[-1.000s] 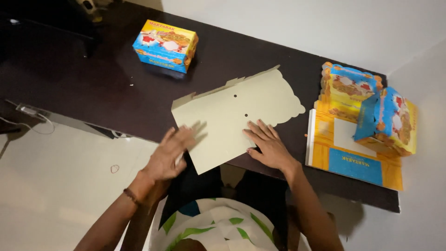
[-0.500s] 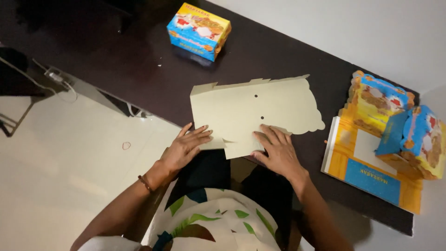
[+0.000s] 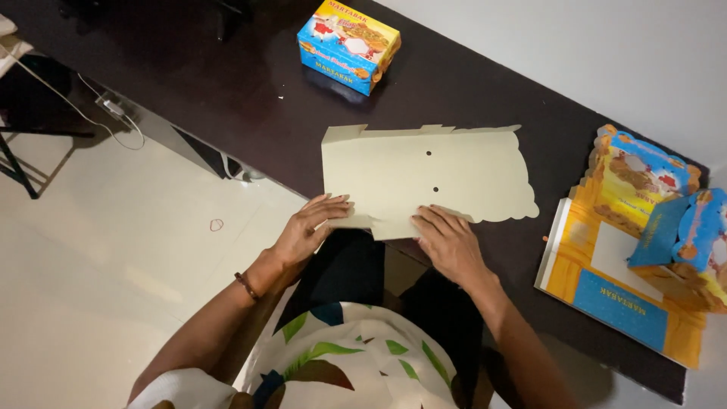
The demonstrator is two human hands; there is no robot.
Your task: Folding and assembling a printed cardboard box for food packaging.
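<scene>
Both grips are flat and open, nothing pinched: left hand (image 3: 309, 229) and right hand (image 3: 448, 244) press the near edge of a pale cardboard blank (image 3: 424, 178) lying flat on the dark surface (image 3: 227, 83), stretching away from the fingers.

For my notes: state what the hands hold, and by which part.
Both hands, left hand and right hand, press on the near edge of the flat cream cardboard blank lying on the dark table.
</scene>
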